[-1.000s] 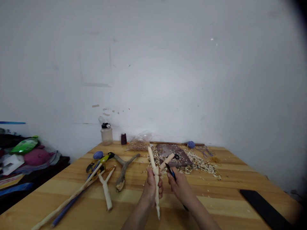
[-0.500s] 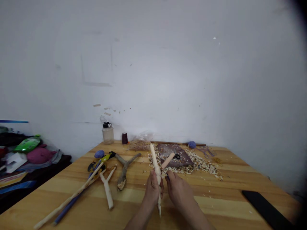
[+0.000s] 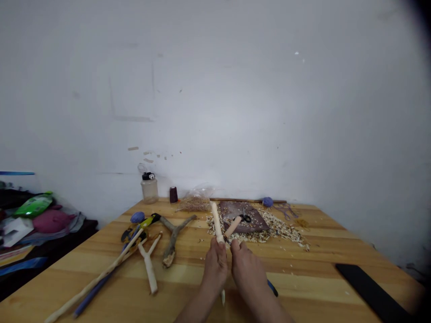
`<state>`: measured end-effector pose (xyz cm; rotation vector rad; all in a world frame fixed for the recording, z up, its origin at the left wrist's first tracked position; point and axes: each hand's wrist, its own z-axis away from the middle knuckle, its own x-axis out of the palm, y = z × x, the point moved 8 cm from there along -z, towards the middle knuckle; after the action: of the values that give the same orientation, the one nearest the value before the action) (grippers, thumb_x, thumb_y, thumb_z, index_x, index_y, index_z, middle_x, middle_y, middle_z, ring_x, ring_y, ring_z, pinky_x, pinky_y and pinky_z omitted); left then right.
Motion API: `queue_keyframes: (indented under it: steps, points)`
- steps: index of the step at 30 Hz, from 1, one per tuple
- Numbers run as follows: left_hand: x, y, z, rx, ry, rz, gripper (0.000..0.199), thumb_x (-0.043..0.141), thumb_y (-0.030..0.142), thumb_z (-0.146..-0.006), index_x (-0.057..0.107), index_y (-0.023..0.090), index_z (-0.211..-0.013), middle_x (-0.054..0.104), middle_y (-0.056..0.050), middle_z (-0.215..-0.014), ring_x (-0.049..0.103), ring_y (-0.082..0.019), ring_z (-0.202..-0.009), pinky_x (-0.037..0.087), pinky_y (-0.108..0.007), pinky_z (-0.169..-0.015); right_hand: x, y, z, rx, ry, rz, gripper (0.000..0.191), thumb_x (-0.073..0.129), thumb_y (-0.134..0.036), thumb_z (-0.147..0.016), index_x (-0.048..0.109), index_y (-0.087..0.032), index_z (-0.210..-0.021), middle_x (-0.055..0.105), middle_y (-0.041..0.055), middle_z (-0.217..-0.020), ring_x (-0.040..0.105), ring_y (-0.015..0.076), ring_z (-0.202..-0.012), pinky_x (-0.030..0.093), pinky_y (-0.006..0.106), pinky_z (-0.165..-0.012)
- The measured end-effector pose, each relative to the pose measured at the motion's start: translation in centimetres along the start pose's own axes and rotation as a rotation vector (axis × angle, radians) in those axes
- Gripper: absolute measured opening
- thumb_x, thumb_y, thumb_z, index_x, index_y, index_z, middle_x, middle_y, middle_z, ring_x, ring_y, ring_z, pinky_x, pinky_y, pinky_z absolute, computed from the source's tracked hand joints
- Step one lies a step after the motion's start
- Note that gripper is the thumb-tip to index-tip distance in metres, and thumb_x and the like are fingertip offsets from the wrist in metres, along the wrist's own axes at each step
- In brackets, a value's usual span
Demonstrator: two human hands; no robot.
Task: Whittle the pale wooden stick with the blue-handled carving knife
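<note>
My left hand [image 3: 215, 262] is wrapped round a peeled, pale forked stick [image 3: 217, 220]; one arm of it points up and away, another slants right, and a pointed lower end shows below the hand. Close beside it on the right, my right hand [image 3: 245, 264] is closed on a knife, whose blue and black handle end [image 3: 273, 288] sticks out past the wrist. A small part of the dark blade shows near the stick's fork, between the hands. The rest of the knife is hidden by my fingers.
Wood shavings [image 3: 286, 229] surround a dark brown sheet [image 3: 256, 217] with black scissors [image 3: 247, 218] on it. At left lie a grey forked branch [image 3: 172, 240], a peeled fork [image 3: 149, 264] and long sticks [image 3: 87, 287]. A bottle [image 3: 149, 189] stands behind; a black slab [image 3: 367, 287] lies right.
Both hands have come closer together at the stick's fork. My right hand has turned, and the knife's handle end now shows beside its wrist. The whole view has shifted slightly.
</note>
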<state>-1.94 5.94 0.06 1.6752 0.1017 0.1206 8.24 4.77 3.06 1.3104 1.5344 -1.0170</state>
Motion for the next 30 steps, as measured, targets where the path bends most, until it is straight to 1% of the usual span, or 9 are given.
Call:
queue_keyframes:
  steps: [3,10,12,15,17,19,21,25,30]
  points:
    - [0.4,1.9,0.7,0.191,0.018,-0.202,0.045,0.032,0.06,-0.08,0.049,0.019,-0.087,0.059,-0.008,-0.078,0.054,-0.021,-0.075,0.04,-0.031,-0.069,0.1,-0.1,-0.1,0.02,0.001,0.014,0.026,0.031,-0.009,-0.086,0.051,-0.021,-0.097,0.06,0.0086,-0.085,0.062,0.0193,-0.071,0.039,0.024,-0.054]
    - [0.4,1.6,0.7,0.231,0.03,-0.203,0.053,0.029,0.066,-0.077,0.05,0.019,-0.088,0.061,-0.009,-0.079,0.056,-0.022,-0.074,0.042,-0.031,-0.067,0.4,0.4,-0.7,0.042,-0.02,-0.229,0.025,0.031,-0.018,-0.088,0.051,-0.021,-0.101,0.063,0.0092,-0.086,0.062,0.0205,-0.072,0.04,0.026,-0.056]
    - [0.4,0.7,0.2,0.152,0.025,-0.135,0.058,0.027,0.073,-0.072,0.049,0.02,-0.078,0.058,-0.005,-0.065,0.054,-0.018,-0.058,0.041,-0.029,-0.055,0.7,0.6,-1.1,0.006,-0.018,-0.474,0.021,0.033,-0.023,-0.087,0.051,-0.02,-0.098,0.064,0.0071,-0.08,0.062,0.0185,-0.069,0.039,0.024,-0.056]
    - [1.2,-1.9,-0.3,-0.113,-0.052,0.032,0.065,0.014,0.08,-0.066,0.041,0.021,-0.06,0.041,0.003,-0.041,0.037,-0.011,-0.033,0.03,-0.023,-0.035,1.6,0.5,-1.6,-0.073,-0.115,-0.903,0.015,0.035,-0.024,-0.085,0.048,-0.02,-0.092,0.062,0.001,-0.067,0.057,0.0121,-0.053,0.038,0.02,-0.049]
    - [1.9,-2.6,-0.4,-0.201,-0.096,0.124,0.067,0.01,0.081,-0.064,0.037,0.021,-0.054,0.034,0.005,-0.036,0.031,-0.008,-0.028,0.025,-0.021,-0.031,2.3,0.8,-1.8,-0.058,-0.189,-1.117,0.016,0.034,-0.032,-0.086,0.045,-0.02,-0.088,0.055,-0.0043,-0.056,0.048,0.0093,-0.039,0.033,0.018,-0.039]
    - [2.2,-2.7,-0.4,-0.226,-0.109,0.193,0.067,0.012,0.082,-0.063,0.037,0.021,-0.053,0.033,0.006,-0.035,0.031,-0.007,-0.028,0.024,-0.019,-0.03,2.5,1.7,-2.0,-0.003,-0.157,-1.236,0.022,0.034,-0.04,-0.086,0.043,-0.021,-0.083,0.046,-0.0082,-0.048,0.04,0.0082,-0.033,0.03,0.018,-0.035]
    - [2.2,-2.6,-0.4,-0.251,-0.096,0.244,0.067,0.016,0.084,-0.061,0.037,0.02,-0.053,0.032,0.007,-0.036,0.029,-0.006,-0.027,0.022,-0.018,-0.029,2.0,2.6,-2.2,0.019,-0.038,-1.25,0.025,0.035,-0.044,-0.085,0.042,-0.021,-0.078,0.042,-0.0088,-0.048,0.04,0.0081,-0.034,0.032,0.018,-0.036]
    - [1.9,-2.4,-0.3,-0.258,-0.081,0.235,0.068,0.017,0.085,-0.059,0.037,0.02,-0.053,0.033,0.007,-0.036,0.03,-0.006,-0.027,0.023,-0.018,-0.029,-0.2,3.1,-1.8,-0.066,0.18,-1.066,0.021,0.041,-0.038,-0.083,0.05,-0.02,-0.085,0.054,-0.0028,-0.061,0.05,0.0106,-0.049,0.038,0.02,-0.048]
    - [2.1,-2.4,-0.1,-0.178,-0.094,0.175,0.067,0.019,0.082,-0.062,0.04,0.019,-0.055,0.037,0.006,-0.039,0.032,-0.006,-0.028,0.026,-0.018,-0.03,-1.1,2.6,-1.3,-0.093,0.284,-0.861,0.021,0.045,-0.032,-0.08,0.055,-0.02,-0.093,0.063,0.0018,-0.072,0.058,0.014,-0.062,0.041,0.021,-0.058]
